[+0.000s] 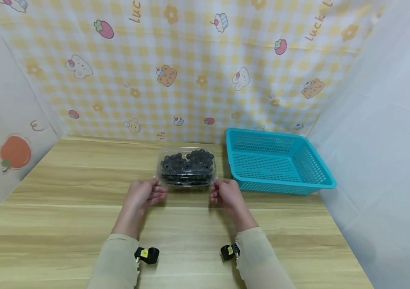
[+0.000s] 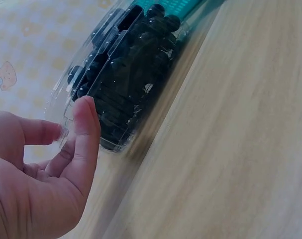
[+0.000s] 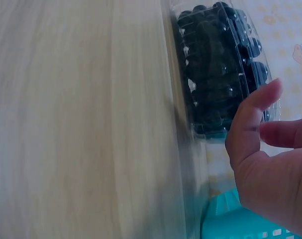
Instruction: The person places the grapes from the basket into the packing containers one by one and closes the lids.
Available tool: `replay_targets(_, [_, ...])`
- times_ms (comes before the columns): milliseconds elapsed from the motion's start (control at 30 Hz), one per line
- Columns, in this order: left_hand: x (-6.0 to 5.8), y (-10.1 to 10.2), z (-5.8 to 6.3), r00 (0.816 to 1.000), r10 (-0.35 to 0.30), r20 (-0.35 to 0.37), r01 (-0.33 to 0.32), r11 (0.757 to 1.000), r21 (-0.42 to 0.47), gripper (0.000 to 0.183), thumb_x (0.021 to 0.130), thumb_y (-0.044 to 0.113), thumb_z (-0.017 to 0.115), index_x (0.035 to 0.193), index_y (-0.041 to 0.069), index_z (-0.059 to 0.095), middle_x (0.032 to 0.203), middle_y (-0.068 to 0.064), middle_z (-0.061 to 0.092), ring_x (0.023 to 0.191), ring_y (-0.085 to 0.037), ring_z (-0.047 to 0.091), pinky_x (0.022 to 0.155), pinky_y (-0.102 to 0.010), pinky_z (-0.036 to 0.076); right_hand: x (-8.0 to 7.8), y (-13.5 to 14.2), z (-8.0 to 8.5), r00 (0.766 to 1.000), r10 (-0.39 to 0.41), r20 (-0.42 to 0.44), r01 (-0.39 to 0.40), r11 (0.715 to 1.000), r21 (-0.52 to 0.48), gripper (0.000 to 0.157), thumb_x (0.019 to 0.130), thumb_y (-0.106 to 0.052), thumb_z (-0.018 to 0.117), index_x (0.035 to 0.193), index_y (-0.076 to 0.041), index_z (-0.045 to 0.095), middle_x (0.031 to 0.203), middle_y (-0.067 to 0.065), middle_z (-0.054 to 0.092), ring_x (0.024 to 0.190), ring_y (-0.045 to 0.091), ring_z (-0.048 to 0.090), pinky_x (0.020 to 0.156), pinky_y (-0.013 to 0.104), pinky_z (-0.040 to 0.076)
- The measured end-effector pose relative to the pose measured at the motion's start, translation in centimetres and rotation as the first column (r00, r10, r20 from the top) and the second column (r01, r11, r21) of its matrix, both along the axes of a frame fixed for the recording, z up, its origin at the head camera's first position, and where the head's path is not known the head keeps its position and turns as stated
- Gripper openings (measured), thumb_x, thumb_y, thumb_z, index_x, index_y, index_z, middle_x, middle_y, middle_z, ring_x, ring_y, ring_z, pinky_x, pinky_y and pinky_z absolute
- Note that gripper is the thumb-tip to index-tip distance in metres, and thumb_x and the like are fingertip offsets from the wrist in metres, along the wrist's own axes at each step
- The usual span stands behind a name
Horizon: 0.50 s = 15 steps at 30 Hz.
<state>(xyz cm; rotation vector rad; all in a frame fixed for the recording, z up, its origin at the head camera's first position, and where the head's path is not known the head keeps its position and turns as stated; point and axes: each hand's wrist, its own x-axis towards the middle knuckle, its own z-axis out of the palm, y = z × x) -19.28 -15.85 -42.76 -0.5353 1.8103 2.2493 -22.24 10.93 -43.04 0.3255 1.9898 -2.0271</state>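
Observation:
A clear plastic clamshell box point(image 1: 187, 176) full of dark, round grapes point(image 1: 200, 157) is at the back middle of the wooden table, its lid over the fruit. My left hand point(image 1: 146, 193) pinches the rim at the box's near left corner; in the left wrist view the thumb and a finger of that hand point(image 2: 46, 169) meet at the clear edge. At the near right corner my right hand point(image 1: 226, 193) pinches the rim likewise. The right wrist view has this hand point(image 3: 270, 154) beside the box's end, the exact grip partly hidden.
A turquoise plastic basket point(image 1: 280, 185) with perforated walls stands right of the box, close to my right hand. Behind the table point(image 1: 64, 224) hangs a yellow checked cloth point(image 1: 186, 100). White sheets point(image 1: 382, 160) border both sides.

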Motion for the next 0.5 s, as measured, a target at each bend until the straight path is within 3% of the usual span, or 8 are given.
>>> replay_targets(267, [-0.22, 0.30, 0.28, 1.000, -0.019, -0.009, 0.019, 0.998, -0.055, 0.038, 0.114, 0.016, 0.045, 0.138, -0.013, 0.052, 0.082, -0.002, 0.074, 0.073, -0.010, 0.073, 0.075, -0.023, 0.065, -0.09, -0.25, 0.22, 0.999, -0.051, -0.019, 0.050, 0.998, -0.042, 0.032, 0.113, -0.017, 0.049, 0.126, 0.011, 0.060, 0.086, 0.007, 0.061, 0.064, 0.012, 0.057, 0.059, 0.025, 0.055])
replay_targets(500, [-0.16, 0.56, 0.01, 1.000, -0.009, 0.001, 0.009, 0.998, -0.070, 0.040, 0.114, 0.017, 0.044, 0.141, -0.013, 0.049, 0.083, -0.003, 0.073, 0.073, -0.011, 0.074, 0.075, -0.024, 0.066, 0.31, -0.01, 0.18, 1.000, -0.007, -0.005, 0.008, 0.999, 0.041, 0.033, 0.112, -0.020, 0.055, 0.123, 0.010, 0.063, 0.088, 0.010, 0.066, 0.061, 0.012, 0.061, 0.058, 0.025, 0.057])
